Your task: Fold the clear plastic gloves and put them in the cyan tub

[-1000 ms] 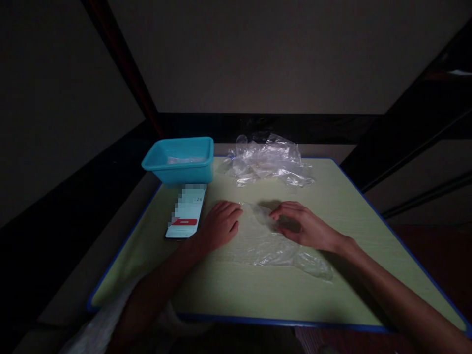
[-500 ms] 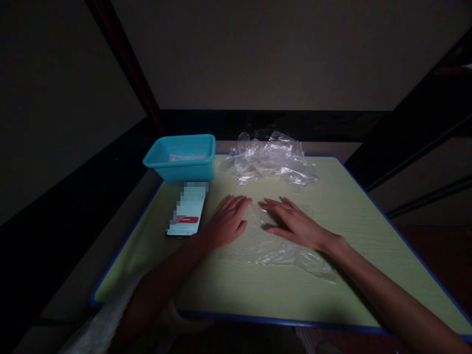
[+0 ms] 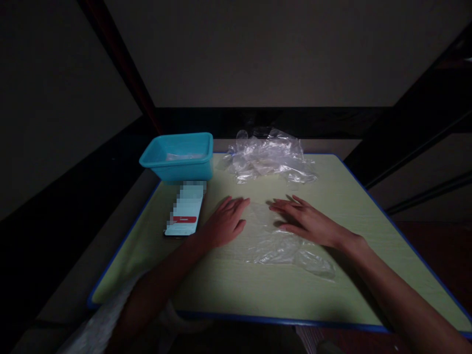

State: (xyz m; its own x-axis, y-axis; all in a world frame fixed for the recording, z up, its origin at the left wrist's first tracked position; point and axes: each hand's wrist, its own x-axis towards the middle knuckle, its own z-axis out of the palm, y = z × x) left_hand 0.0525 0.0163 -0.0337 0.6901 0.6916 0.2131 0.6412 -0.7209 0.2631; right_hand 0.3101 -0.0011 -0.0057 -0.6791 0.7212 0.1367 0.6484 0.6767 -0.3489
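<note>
A clear plastic bag (image 3: 283,250) lies spread and wrinkled on the pale green table (image 3: 228,290). My left hand (image 3: 227,223) rests with fingers stretched out at the bag's left edge. Over its right part is my right hand (image 3: 308,219), palm down, fingers extended; whether it presses on the plastic or hovers just above, I cannot tell. Neither hand grips anything. Part of the bag is hidden under my right hand.
A heap of crumpled clear plastic bags (image 3: 273,155) lies along the table's back edge. At the back left stands a turquoise basket (image 3: 180,169) with some clear plastic inside. A lit phone (image 3: 186,209) lies in front of it, left of my left hand.
My right hand has slid a little to the right, uncovering more of the bag's middle. My left hand has stayed nearly in place.
</note>
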